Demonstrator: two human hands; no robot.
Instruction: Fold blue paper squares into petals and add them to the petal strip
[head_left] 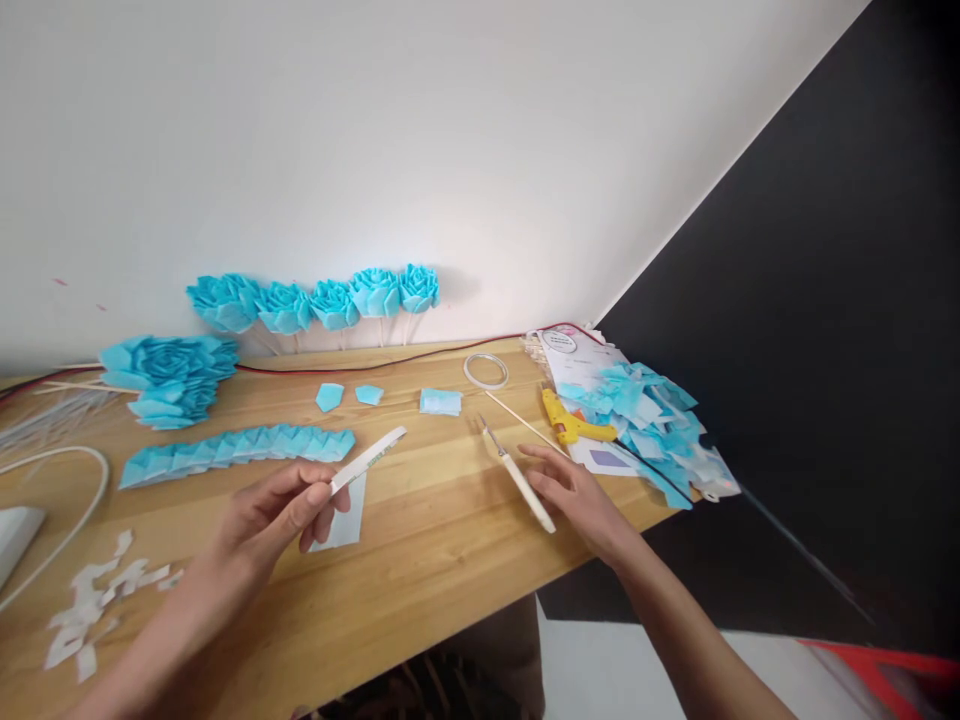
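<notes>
Our left hand (pixel 276 515) pinches a white strip (pixel 367 460), its green lettering unreadable; our right hand (pixel 576 497), fingers parted, is beside a white-handled tool (pixel 526 490).

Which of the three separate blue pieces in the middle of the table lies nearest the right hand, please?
The rightmost, oblong blue piece; the two pointed petals lie to its left, farther from the right hand.

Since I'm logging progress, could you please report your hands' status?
Left hand holding white strip. Right hand at white-handled tool, grip unclear. Thin stick and yellow glue gun nearby.
</notes>
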